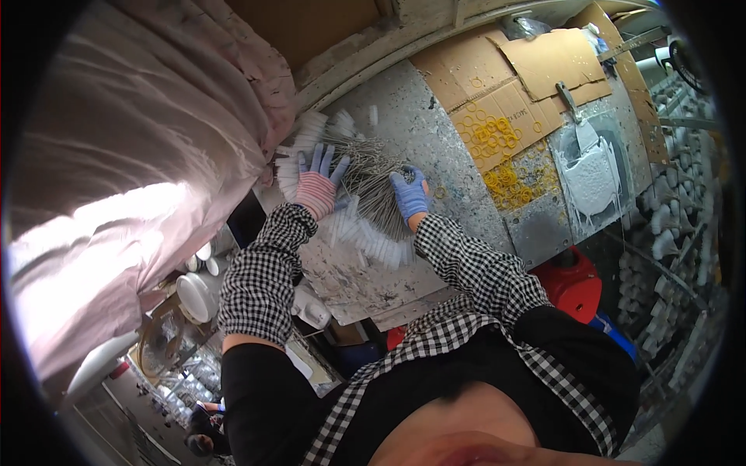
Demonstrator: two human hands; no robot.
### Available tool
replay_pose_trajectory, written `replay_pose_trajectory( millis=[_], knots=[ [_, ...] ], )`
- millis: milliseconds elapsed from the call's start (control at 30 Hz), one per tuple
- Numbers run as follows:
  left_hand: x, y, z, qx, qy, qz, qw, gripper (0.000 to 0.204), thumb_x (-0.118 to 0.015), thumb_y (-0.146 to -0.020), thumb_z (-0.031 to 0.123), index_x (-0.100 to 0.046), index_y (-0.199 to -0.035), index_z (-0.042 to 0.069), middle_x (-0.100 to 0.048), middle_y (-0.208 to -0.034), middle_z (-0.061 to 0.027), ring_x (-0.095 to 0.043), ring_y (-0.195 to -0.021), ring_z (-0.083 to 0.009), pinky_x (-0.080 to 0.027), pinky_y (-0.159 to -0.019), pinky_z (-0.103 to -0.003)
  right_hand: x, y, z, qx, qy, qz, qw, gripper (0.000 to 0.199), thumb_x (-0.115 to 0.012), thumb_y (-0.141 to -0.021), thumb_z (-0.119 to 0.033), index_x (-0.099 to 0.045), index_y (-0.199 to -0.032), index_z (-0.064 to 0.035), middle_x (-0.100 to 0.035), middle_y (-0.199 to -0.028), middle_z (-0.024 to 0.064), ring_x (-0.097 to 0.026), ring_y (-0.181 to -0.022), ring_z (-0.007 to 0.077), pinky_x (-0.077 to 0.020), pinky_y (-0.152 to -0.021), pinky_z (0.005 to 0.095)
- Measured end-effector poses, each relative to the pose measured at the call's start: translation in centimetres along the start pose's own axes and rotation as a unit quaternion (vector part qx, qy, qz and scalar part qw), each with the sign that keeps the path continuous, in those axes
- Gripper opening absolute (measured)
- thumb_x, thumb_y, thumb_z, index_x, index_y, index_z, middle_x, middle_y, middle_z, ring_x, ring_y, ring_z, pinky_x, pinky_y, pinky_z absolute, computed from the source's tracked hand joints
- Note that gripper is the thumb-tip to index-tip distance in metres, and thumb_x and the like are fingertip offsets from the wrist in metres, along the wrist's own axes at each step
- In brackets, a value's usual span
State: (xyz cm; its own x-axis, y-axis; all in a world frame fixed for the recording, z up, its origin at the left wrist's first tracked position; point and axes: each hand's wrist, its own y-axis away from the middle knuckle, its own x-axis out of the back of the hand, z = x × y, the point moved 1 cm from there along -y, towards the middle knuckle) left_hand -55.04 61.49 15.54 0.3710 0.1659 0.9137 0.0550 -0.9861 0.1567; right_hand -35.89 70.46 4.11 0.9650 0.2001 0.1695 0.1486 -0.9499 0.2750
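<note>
A pile of thin grey metal rods [365,172] with white plastic ends lies on the paint-spotted worktable between my hands. My left hand [317,182], in a glove with blue fingers and a pink striped cuff, rests on the pile's left side with its fingers spread. At the right edge of the rods is my right hand [409,194] in a blue glove. Its fingers curve against the rods without closing round any that I can see. Translucent white plastic pieces [381,245] fan out at the near side, and more white pieces [287,175] lie at the left.
Yellow rubber bands [501,136] lie on cardboard [497,105] to the right. Beyond them, a scraper [567,101] stands in white paste on a board [552,155]. Pink cloth [155,116] hangs at the left. Below the table's right edge is a red stool [571,283]; racks of white parts [668,217] stand farther right.
</note>
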Motion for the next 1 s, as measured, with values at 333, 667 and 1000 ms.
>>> replay_pose_trajectory(
  millis=[333,667,1000],
  knots=[
    [-0.8,-2.3,-1.2,-0.033,-0.006,0.022,0.999,0.1,-0.061,-0.077,0.068,-0.023,-0.156,0.019,-0.016,-0.162,-0.0191,-0.009,-0.151,-0.0396,-0.001,-0.117,-0.067,0.5,-1.5,-2.1,-0.028,0.14,-0.034,0.989,0.079,-0.069,-0.079,-0.058,-0.055,-0.133,-0.0021,-0.066,-0.123,0.0233,-0.063,-0.114,0.0387,-0.0469,-0.099,0.0425],
    [7.0,-0.2,3.9,0.02,-0.069,-0.094,0.993,0.093,-0.058,-0.086,0.065,-0.019,-0.159,0.023,-0.018,-0.165,-0.013,-0.02,-0.151,-0.0337,-0.023,-0.119,-0.054,12.7,1.9,-1.8,0.041,0.2,-0.138,0.969,0.094,-0.065,-0.076,-0.07,-0.052,-0.14,-0.0018,-0.055,-0.14,0.0223,-0.053,-0.13,0.0361,-0.0408,-0.109,0.0446],
    [14.2,4.1,11.5,0.065,-0.02,-0.041,0.997,0.043,-0.073,-0.087,0.022,-0.064,-0.127,0.009,-0.062,-0.128,-0.0205,-0.059,-0.12,-0.0353,-0.048,-0.102,-0.04,43.2,15.5,25.9,-0.037,0.07,0.023,0.997,0.053,-0.067,-0.08,-0.052,-0.073,-0.114,-0.0121,-0.072,-0.113,0.0125,-0.067,-0.107,0.0325,-0.0505,-0.094,0.0438]
  ],
)
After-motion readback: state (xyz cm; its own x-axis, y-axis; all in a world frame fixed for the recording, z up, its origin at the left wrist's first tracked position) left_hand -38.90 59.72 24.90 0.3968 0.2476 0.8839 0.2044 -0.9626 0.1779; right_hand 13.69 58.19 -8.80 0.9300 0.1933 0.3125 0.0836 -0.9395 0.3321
